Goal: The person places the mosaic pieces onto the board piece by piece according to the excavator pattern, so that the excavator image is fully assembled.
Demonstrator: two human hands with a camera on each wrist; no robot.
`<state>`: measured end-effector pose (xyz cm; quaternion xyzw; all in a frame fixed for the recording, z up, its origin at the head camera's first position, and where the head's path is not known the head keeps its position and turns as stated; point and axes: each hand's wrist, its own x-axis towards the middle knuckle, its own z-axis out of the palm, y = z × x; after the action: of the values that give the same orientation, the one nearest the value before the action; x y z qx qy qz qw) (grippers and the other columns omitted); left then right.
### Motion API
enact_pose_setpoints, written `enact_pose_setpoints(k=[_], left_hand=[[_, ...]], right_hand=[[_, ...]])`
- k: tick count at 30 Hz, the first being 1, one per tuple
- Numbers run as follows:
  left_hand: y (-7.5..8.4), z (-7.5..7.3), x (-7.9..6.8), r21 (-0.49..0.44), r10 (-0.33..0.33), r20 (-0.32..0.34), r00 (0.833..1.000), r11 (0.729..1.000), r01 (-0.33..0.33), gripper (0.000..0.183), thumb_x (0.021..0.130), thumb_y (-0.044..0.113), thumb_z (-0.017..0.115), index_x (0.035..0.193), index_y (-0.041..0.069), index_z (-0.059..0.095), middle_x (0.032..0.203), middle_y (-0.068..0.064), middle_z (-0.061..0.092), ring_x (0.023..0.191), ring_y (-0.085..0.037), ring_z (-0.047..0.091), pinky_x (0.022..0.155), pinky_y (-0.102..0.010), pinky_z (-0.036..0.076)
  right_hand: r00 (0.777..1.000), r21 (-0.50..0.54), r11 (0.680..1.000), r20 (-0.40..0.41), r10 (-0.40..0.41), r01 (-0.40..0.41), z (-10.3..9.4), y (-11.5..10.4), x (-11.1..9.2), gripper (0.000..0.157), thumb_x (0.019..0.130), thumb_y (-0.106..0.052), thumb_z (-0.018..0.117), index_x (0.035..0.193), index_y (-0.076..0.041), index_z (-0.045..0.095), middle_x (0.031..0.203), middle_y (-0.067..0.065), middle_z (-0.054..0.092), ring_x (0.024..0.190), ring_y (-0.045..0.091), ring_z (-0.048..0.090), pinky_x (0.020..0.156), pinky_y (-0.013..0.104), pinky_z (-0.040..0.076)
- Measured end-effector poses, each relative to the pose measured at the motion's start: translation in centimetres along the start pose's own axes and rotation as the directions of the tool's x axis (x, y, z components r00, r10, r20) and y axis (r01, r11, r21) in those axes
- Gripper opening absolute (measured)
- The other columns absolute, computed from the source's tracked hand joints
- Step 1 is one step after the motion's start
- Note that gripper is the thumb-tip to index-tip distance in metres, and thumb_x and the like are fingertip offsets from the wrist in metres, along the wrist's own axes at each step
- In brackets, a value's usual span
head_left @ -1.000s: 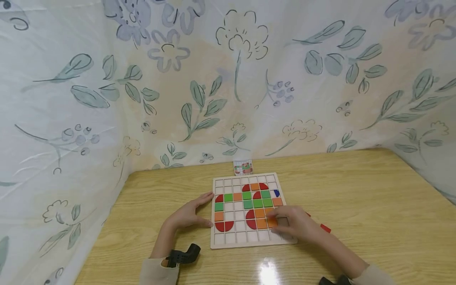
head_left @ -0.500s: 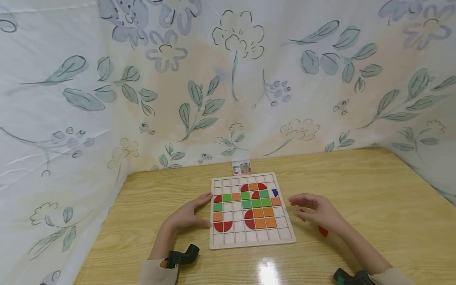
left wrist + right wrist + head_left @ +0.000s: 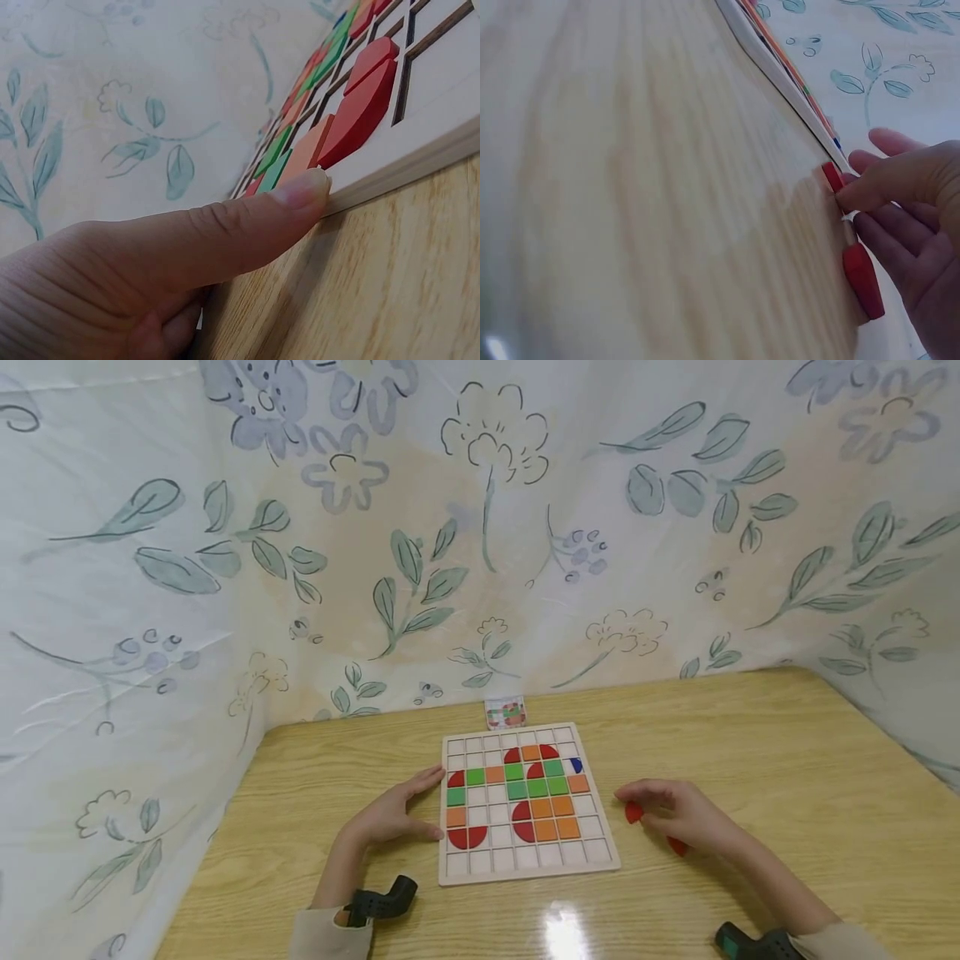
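A wooden grid board (image 3: pixel 525 858) lies on the table, partly filled with coloured tiles: red quarter-rounds, orange and green squares, and a blue quarter-round (image 3: pixel 576 766). My left hand (image 3: pixel 397 814) rests against its left edge, thumb and fingers spread. In the left wrist view the thumb (image 3: pixel 247 225) touches the board's side beside a red tile (image 3: pixel 364 112). Right of the board, my right hand (image 3: pixel 678 810) hovers low, fingers loosely bent around a red tile (image 3: pixel 633 812) on the table. The thumb tip overlaps that tile in the right wrist view. Another red tile (image 3: pixel 862 281) lies under the palm.
A small pattern card (image 3: pixel 506 712) stands behind the board, at the foot of a floral cloth (image 3: pixel 420 527) that hangs at the back and sides. The wooden table (image 3: pixel 787 760) extends to the right. Both wrists wear black camera mounts (image 3: pixel 384 897).
My right hand has left the orange tiles on the board, moving right to the loose red tiles, its fingers closing in around one. The left hand stays at the board's edge.
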<state>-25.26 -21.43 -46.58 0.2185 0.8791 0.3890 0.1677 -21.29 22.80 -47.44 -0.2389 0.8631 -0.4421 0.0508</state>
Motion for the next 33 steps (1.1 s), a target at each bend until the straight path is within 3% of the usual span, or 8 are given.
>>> enact_pose_setpoints(k=[5, 10, 17, 21, 29, 33], left_hand=[[0.01, 0.0, -0.04, -0.008, 0.001, -0.006, 1.0, 1.0, -0.001, 0.091, 0.069, 0.034, 0.08, 0.145, 0.019, 0.032, 0.153, -0.001, 0.021, 0.141, -0.028, 0.012, 0.109, -0.055, 0.017], [0.0, 0.0, 0.02, -0.011, 0.001, -0.003, 1.0, 1.0, -0.001, 0.091, 0.069, 0.033, 0.08, 0.145, 0.019, 0.032, 0.153, -0.001, 0.021, 0.141, -0.027, 0.012, 0.109, -0.055, 0.017], [0.04, -0.03, 0.08, -0.019, -0.016, -0.003, 1.0, 1.0, 0.016, 0.091, 0.069, 0.034, 0.08, 0.145, 0.02, 0.032, 0.153, 0.0, 0.02, 0.141, -0.028, 0.011, 0.11, -0.055, 0.015], [0.09, -0.06, 0.13, -0.023, -0.023, 0.002, 1.0, 0.999, 0.023, 0.091, 0.069, 0.034, 0.08, 0.145, 0.02, 0.033, 0.153, 0.0, 0.02, 0.141, -0.028, 0.01, 0.11, -0.056, 0.015], [-0.07, 0.04, 0.11, -0.027, -0.015, 0.005, 1.0, 1.0, 0.015, 0.091, 0.069, 0.034, 0.08, 0.145, 0.02, 0.032, 0.153, 0.0, 0.021, 0.141, -0.027, 0.012, 0.109, -0.055, 0.016], [-0.11, 0.04, 0.1, -0.028, -0.024, -0.004, 1.0, 0.999, 0.024, 0.091, 0.068, 0.033, 0.081, 0.145, 0.021, 0.033, 0.153, 0.001, 0.022, 0.141, -0.027, 0.012, 0.109, -0.055, 0.016]], right_hand=[[0.996, -0.117, 0.993, -0.093, 0.006, -0.017, 0.46, -0.28, 0.34, 0.033, 0.079, -0.012, 0.072, 0.111, -0.01, 0.065, 0.107, 0.0, 0.067, 0.1, 0.004, 0.059, 0.085, 0.017, 0.047], [0.99, -0.116, 0.991, -0.133, 0.053, -0.069, 0.54, -0.41, 0.19, 0.037, 0.076, -0.02, 0.075, 0.111, -0.011, 0.066, 0.106, -0.001, 0.068, 0.099, 0.007, 0.061, 0.084, 0.02, 0.048], [0.988, -0.155, 0.987, -0.153, 0.02, -0.044, 0.7, -0.56, 0.1, 0.033, 0.076, -0.012, 0.074, 0.109, -0.01, 0.066, 0.104, 0.0, 0.068, 0.096, 0.004, 0.06, 0.083, 0.019, 0.048], [0.982, -0.21, 0.977, -0.19, -0.002, -0.038, 0.9, -0.61, 0.18, 0.033, 0.074, -0.016, 0.077, 0.106, -0.01, 0.067, 0.102, -0.001, 0.069, 0.092, 0.005, 0.062, 0.079, 0.021, 0.05], [0.987, -0.2, 0.979, -0.158, 0.018, -0.05, 0.85, -0.58, 0.28, 0.033, 0.076, -0.011, 0.075, 0.108, -0.011, 0.066, 0.105, -0.001, 0.068, 0.1, 0.008, 0.061, 0.083, 0.021, 0.049], [0.987, -0.189, 0.982, -0.161, -0.014, -0.017, 0.94, -0.54, 0.52, 0.03, 0.078, -0.01, 0.073, 0.107, -0.009, 0.067, 0.105, 0.002, 0.068, 0.098, 0.007, 0.062, 0.082, 0.021, 0.051]])
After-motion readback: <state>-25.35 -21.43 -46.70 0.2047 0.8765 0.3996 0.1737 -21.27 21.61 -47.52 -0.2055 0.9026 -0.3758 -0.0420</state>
